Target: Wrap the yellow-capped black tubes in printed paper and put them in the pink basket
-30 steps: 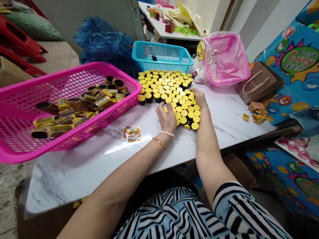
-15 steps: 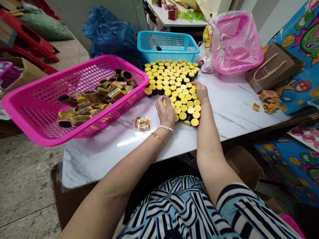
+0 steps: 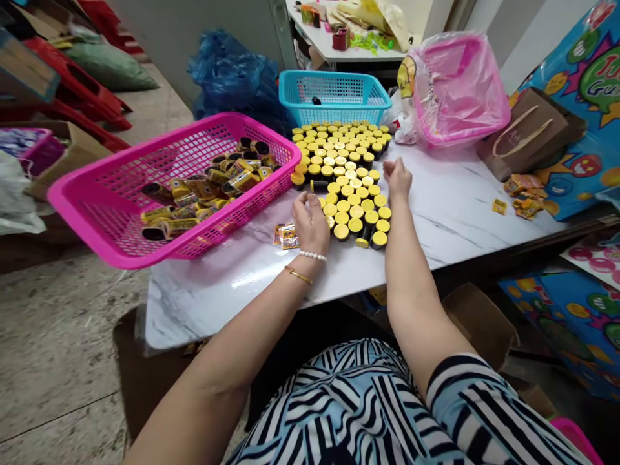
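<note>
Many black cylindrical containers with yellow lids [image 3: 356, 212] stand packed together on the white marble table [image 3: 217, 300]. One lies on its side [image 3: 318, 186] among them. My left hand [image 3: 310, 224] rests at the cluster's near left edge, fingers curled, with nothing visible in them. A small stack of printed packets [image 3: 287, 236] lies just left of that hand. My right hand [image 3: 398, 179] is at the cluster's right edge, its fingers drawn together. A pink basket [image 3: 111, 219] holds labelled containers [image 3: 203, 187] lying on their sides.
A teal basket [image 3: 334, 97] sits behind the cluster, beside a pink basket in a plastic bag [image 3: 460, 87]. Loose packets [image 3: 523, 197] and a paper bag [image 3: 527, 132] are at the right. A blue plastic bag [image 3: 232, 77] and printed boxes [image 3: 581, 77] surround the table.
Both hands have lifted from the lids and their fingers have drawn in. One container now lies on its side. The view has shifted, and the packets sit closer to my left hand.
</note>
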Demonstrator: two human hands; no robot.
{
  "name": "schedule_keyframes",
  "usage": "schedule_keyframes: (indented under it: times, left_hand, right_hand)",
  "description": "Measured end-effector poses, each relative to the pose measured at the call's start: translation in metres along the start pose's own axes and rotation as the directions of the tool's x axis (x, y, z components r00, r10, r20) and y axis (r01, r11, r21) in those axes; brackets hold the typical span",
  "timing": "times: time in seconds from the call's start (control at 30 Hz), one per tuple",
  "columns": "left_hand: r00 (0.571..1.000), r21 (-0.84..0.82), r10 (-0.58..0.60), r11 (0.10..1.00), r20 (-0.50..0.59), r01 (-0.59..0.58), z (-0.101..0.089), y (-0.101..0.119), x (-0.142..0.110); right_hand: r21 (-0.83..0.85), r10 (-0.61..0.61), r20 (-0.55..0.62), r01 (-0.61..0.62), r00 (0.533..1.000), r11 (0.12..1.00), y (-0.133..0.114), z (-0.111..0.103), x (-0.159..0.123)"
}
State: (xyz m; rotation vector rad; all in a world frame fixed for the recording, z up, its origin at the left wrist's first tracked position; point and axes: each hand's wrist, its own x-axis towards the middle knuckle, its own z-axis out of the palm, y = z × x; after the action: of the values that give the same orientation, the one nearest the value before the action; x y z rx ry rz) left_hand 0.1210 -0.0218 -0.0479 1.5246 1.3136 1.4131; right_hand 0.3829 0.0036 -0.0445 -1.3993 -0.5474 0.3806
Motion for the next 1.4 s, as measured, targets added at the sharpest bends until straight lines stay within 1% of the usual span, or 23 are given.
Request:
schedule_keyframes:
  times: [0.1,0.23,0.3,0.37,0.4,0.43,0.47,0.5,0.53,0.57,0.6,0.63,0.83,0.9,1.0,1.03,1.1,1.17,1.2,1.23,1.3,1.37,1.4]
  left_hand:
    - [0.999,-0.005,0.032,0.999,-0.009,-0.032,-0.010,0.003,-0.001]
    - [0.986,0.031,0.124,0.991,0.115,-0.129,-0.051,0.013,-0.006]
    - [0.952,0.114,0.235,0.959,0.198,-0.260,-0.083,0.015,-0.007]
    - [0.898,0.230,0.348,0.882,0.270,-0.412,-0.114,0.012,-0.004]
    - [0.870,0.278,0.376,0.841,0.318,-0.465,-0.127,0.007,-0.001]
    - [0.849,0.310,0.374,0.812,0.373,-0.494,-0.138,0.002,0.002]
    - [0.835,0.325,0.346,0.803,0.428,-0.499,-0.146,-0.005,0.006]
    - [0.824,0.326,0.306,0.809,0.477,-0.489,-0.152,-0.011,0.010]
    - [0.818,0.319,0.265,0.825,0.511,-0.467,-0.155,-0.016,0.013]
    - [0.816,0.312,0.232,0.842,0.529,-0.441,-0.156,-0.020,0.017]
    - [0.818,0.308,0.209,0.853,0.536,-0.420,-0.155,-0.022,0.019]
    - [0.818,0.314,0.195,0.856,0.541,-0.411,-0.154,-0.022,0.021]
    - [0.795,0.452,0.169,0.745,0.583,-0.491,-0.141,-0.008,0.025]
    - [0.784,0.433,0.181,0.750,0.594,-0.501,-0.139,-0.007,0.028]
    - [0.736,0.378,0.214,0.747,0.642,-0.547,-0.137,-0.009,0.031]
    - [0.725,0.362,0.242,0.739,0.645,-0.568,-0.138,-0.010,0.030]
    - [0.733,0.314,0.347,0.737,0.585,-0.599,-0.143,-0.008,0.025]
    - [0.755,0.244,0.468,0.750,0.459,-0.614,-0.151,-0.004,0.014]
    - [0.757,0.209,0.519,0.752,0.396,-0.625,-0.154,-0.001,0.008]
    - [0.748,0.177,0.562,0.745,0.353,-0.643,-0.157,0.003,0.001]
    - [0.709,0.136,0.624,0.711,0.329,-0.689,-0.161,0.011,-0.015]
    - [0.691,0.123,0.641,0.697,0.334,-0.706,-0.164,0.019,-0.032]
    - [0.714,0.126,0.624,0.719,0.318,-0.684,-0.166,0.022,-0.042]
  right_hand:
    - [0.047,0.126,-0.250,-0.118,0.960,0.992,-0.016,-0.017,0.005]
    - [-0.014,0.072,-0.284,-0.080,0.956,0.997,-0.055,-0.046,-0.014]
    - [-0.058,-0.014,-0.279,-0.002,0.960,0.998,-0.075,-0.061,-0.051]
    - [-0.104,-0.127,-0.237,0.105,0.963,0.989,-0.089,-0.076,-0.109]
    - [-0.139,-0.199,-0.170,0.176,0.965,0.975,-0.094,-0.083,-0.143]
    - [-0.223,-0.331,0.010,0.324,0.944,0.919,-0.097,-0.090,-0.179]
    - [-0.249,-0.411,0.255,0.470,0.875,0.846,-0.098,-0.096,-0.212]
    - [-0.186,-0.446,0.500,0.595,0.743,0.782,-0.098,-0.101,-0.242]
    - [-0.107,-0.463,0.639,0.668,0.614,0.737,-0.098,-0.104,-0.267]
    - [-0.065,-0.471,0.692,0.697,0.547,0.714,-0.097,-0.104,-0.286]
    - [-0.036,-0.463,0.726,0.701,0.508,0.712,-0.096,-0.101,-0.299]
    - [-0.024,-0.456,0.736,0.693,0.500,0.721,-0.096,-0.096,-0.305]
    - [-0.077,-0.378,0.755,0.645,0.536,0.760,-0.097,-0.041,-0.287]
    - [-0.097,-0.362,0.758,0.642,0.543,0.761,-0.094,-0.025,-0.283]
    - [-0.099,-0.362,0.769,0.657,0.528,0.748,-0.084,-0.011,-0.286]
    - [-0.111,-0.363,0.759,0.656,0.541,0.746,-0.081,-0.008,-0.287]
    - [-0.166,-0.336,0.687,0.590,0.644,0.790,-0.077,-0.005,-0.288]
    - [-0.198,-0.235,0.560,0.404,0.795,0.893,-0.075,-0.003,-0.285]
    - [-0.181,-0.157,0.513,0.286,0.844,0.941,-0.075,-0.002,-0.283]
    - [-0.152,-0.076,0.499,0.173,0.863,0.973,-0.075,-0.001,-0.280]
    - [-0.101,0.038,0.548,0.020,0.835,0.995,-0.078,0.003,-0.277]
    - [-0.083,0.053,0.583,-0.005,0.811,0.997,-0.081,0.005,-0.277]
    - [-0.083,0.034,0.575,0.017,0.817,0.996,-0.083,0.005,-0.278]
